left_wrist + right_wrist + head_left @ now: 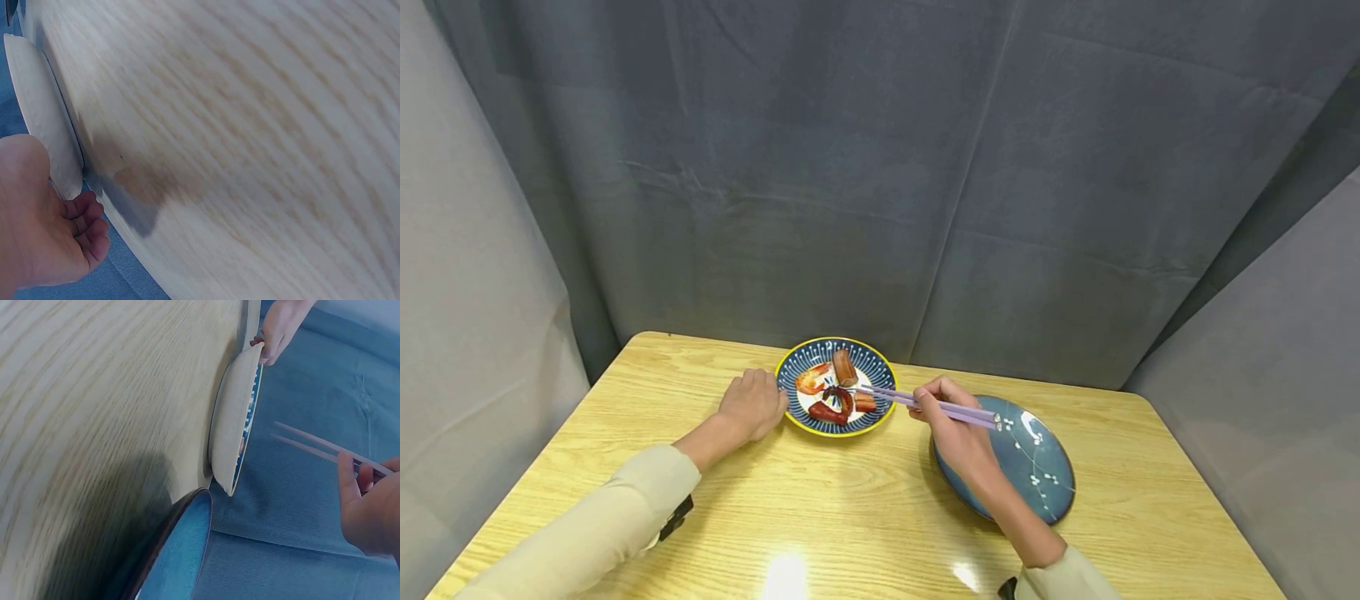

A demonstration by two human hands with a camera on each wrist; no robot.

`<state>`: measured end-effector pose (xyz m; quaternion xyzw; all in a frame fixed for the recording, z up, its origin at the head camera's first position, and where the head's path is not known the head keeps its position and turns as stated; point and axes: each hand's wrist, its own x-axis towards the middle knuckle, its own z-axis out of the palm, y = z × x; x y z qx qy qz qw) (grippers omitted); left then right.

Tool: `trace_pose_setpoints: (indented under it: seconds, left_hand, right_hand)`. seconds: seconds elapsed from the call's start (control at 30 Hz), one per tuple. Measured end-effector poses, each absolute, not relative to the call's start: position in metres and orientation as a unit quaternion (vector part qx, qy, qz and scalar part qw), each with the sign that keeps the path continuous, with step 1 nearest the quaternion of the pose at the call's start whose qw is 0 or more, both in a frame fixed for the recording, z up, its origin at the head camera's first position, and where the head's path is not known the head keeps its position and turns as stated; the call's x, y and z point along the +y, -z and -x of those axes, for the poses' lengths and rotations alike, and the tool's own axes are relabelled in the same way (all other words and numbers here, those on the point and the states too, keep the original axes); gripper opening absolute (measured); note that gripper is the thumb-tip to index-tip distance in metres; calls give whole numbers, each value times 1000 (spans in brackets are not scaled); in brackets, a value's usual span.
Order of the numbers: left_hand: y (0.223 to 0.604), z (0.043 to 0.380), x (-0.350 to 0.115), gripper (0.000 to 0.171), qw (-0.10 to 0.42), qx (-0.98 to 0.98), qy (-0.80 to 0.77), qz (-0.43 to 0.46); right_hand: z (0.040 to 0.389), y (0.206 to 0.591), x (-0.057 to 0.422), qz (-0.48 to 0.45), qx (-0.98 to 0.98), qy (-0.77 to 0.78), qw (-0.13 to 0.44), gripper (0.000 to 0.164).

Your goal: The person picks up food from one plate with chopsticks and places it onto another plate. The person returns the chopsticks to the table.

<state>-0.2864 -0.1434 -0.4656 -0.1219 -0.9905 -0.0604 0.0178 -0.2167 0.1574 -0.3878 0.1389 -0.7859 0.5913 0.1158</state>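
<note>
A blue-and-white patterned plate (pixel 832 429) with a yellow rim holds several pieces of food. Among these are a brown block-shaped piece (pixel 844 367), an orange-and-white piece (pixel 812 379), a dark red curved piece (pixel 831 411) and a small striped reddish piece (pixel 865 402). My left hand (pixel 756 405) pinches the plate's left rim, its fingers curled beside the pale outer wall (pixel 53 119). In my right hand (pixel 955 421) is a pair of lilac chopsticks (pixel 936 406). Their tips reach over the patterned plate's right side, with nothing between them; the right wrist view shows them above the rim.
A blue plate (pixel 1045 458) with white blossoms sits to the right, partly beneath my right hand and forearm. Both plates are on a light wood table (pixel 820 517). A grey curtain (pixel 865 183) hangs behind its back edge, with pale cloth at both sides.
</note>
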Motion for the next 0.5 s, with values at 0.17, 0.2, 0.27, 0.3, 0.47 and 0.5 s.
trace_pose_setpoints:
  seconds: [0.17, 0.2, 0.27, 0.3, 0.47, 0.5]
  left_hand:
    - [463, 285, -143, 37, 17, -990, 63, 123]
    - [463, 285, -142, 37, 16, -990, 62, 122]
    - [463, 285, -142, 38, 16, -991, 61, 121]
    - [463, 286, -142, 38, 15, -991, 61, 120]
    - [465, 287, -143, 37, 12, -991, 58, 118]
    - [465, 288, -143, 37, 11, -991, 58, 119]
  right_hand:
    - [226, 397, 157, -140, -768, -617, 103, 16]
    - [227, 397, 157, -134, -765, -622, 99, 16]
    - [229, 397, 155, -126, -760, -631, 92, 15]
    - [230, 398, 154, -121, -759, -633, 88, 15]
    - [234, 400, 148, -105, -755, -643, 70, 15]
    - [235, 400, 147, -103, -755, -644, 69, 15]
